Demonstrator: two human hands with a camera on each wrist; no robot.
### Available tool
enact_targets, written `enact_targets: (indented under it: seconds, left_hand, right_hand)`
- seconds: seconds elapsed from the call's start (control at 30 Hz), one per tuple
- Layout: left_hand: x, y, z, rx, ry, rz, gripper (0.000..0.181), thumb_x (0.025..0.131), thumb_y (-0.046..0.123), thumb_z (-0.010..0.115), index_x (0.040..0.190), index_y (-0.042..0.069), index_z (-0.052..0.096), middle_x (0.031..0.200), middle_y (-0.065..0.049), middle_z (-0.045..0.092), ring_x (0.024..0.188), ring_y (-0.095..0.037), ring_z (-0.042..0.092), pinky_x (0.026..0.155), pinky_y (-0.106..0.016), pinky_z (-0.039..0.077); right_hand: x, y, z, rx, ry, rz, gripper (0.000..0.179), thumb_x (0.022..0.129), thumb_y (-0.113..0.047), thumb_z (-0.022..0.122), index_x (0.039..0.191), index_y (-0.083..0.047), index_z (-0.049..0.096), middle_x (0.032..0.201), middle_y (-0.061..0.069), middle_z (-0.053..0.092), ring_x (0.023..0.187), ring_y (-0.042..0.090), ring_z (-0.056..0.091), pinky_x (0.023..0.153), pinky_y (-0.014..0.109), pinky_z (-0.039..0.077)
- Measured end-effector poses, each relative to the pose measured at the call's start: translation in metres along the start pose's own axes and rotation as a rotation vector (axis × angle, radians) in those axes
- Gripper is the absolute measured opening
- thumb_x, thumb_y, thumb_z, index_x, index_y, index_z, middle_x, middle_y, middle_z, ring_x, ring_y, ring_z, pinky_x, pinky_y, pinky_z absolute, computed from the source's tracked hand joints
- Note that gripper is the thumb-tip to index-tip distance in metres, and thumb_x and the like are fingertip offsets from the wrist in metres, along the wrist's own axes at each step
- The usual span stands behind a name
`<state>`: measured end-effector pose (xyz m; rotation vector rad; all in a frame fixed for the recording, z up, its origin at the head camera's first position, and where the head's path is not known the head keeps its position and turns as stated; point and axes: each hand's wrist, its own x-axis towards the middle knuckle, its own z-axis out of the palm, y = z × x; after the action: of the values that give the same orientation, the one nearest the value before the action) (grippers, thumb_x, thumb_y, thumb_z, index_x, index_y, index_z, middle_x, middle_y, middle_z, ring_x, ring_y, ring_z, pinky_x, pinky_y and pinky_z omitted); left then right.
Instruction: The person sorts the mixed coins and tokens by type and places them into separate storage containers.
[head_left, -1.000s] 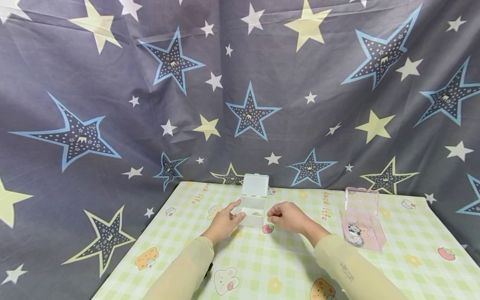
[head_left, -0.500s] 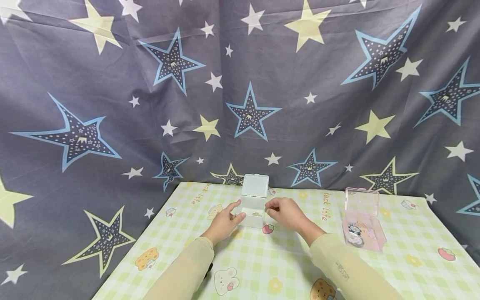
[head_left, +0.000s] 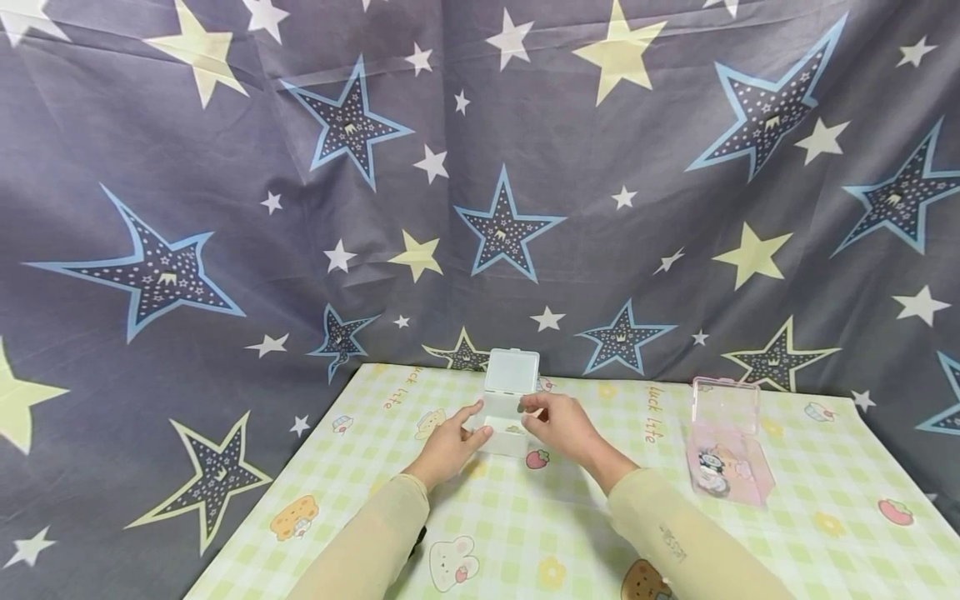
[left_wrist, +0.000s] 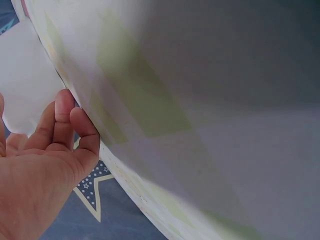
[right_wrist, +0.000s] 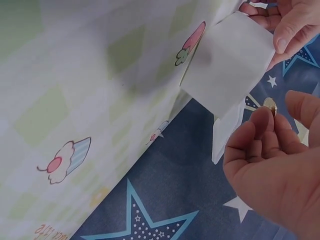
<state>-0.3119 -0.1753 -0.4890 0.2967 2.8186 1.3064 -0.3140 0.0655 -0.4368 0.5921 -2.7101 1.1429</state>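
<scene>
A small white box [head_left: 504,443] stands on the table with its hinged lid [head_left: 512,372] raised. My left hand [head_left: 447,446] holds the box's left side, thumb near its front edge and fingers along the side. Small yellowish pieces [head_left: 513,429] show inside the box. My right hand [head_left: 561,427] is over the box's right edge. Between its thumb and fingers it pinches a small round gold-coloured coin [right_wrist: 270,104], seen best in the right wrist view. In the left wrist view, my left hand's fingers [left_wrist: 64,107] are bent near the white box [left_wrist: 30,75].
To the right stands a pink see-through box [head_left: 731,487] with its clear lid [head_left: 725,405] up and several small items, black, white and pink, inside. A green-checked cloth [head_left: 555,517] covers the table. Behind it hangs a dark star-patterned curtain [head_left: 420,308].
My right hand has moved left and slightly up, from beside the white box to above its right edge, with the coin. The left hand stays on the box.
</scene>
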Motion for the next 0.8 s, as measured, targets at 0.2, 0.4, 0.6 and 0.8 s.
enact_targets:
  seconds: [0.2, 0.4, 0.6, 0.8]
  left_hand:
    - [0.002, -0.003, 0.001, -0.003, -0.002, 0.004, 0.064, 0.109, 0.043, 0.063, 0.166, 0.022, 0.042, 0.097, -0.006, 0.074, 0.077, -0.014, 0.064, 0.075, -0.033, 0.054]
    - [0.002, -0.002, 0.002, -0.005, -0.002, 0.002, 0.065, 0.109, 0.043, 0.063, 0.166, 0.022, 0.041, 0.097, -0.006, 0.074, 0.076, -0.014, 0.064, 0.073, -0.032, 0.054]
    - [0.002, -0.002, 0.001, -0.004, -0.007, 0.011, 0.066, 0.109, 0.044, 0.063, 0.167, 0.02, 0.041, 0.099, -0.007, 0.075, 0.077, -0.014, 0.065, 0.074, -0.034, 0.055]
    - [0.002, -0.002, 0.002, -0.002, -0.003, 0.01, 0.066, 0.109, 0.043, 0.063, 0.166, 0.02, 0.041, 0.099, -0.007, 0.076, 0.078, -0.014, 0.066, 0.075, -0.034, 0.056]
  right_hand:
    - [0.0, -0.004, 0.005, 0.012, -0.05, -0.005, 0.031, 0.097, -0.008, 0.074, 0.127, -0.004, 0.077, 0.117, 0.01, 0.081, 0.084, 0.014, 0.07, 0.07, 0.025, 0.054]
    - [0.0, -0.005, 0.009, 0.022, -0.124, 0.036, 0.032, 0.099, -0.014, 0.075, 0.13, -0.008, 0.076, 0.123, 0.008, 0.079, 0.091, 0.013, 0.07, 0.075, 0.028, 0.057]
    - [-0.002, -0.004, 0.01, 0.024, -0.16, 0.058, 0.03, 0.101, -0.016, 0.074, 0.13, -0.009, 0.077, 0.122, 0.008, 0.078, 0.093, 0.013, 0.07, 0.081, 0.033, 0.059]
    - [-0.003, -0.003, 0.011, 0.041, -0.18, 0.08, 0.033, 0.101, -0.017, 0.074, 0.133, -0.008, 0.075, 0.123, 0.011, 0.077, 0.091, 0.013, 0.07, 0.081, 0.033, 0.06]
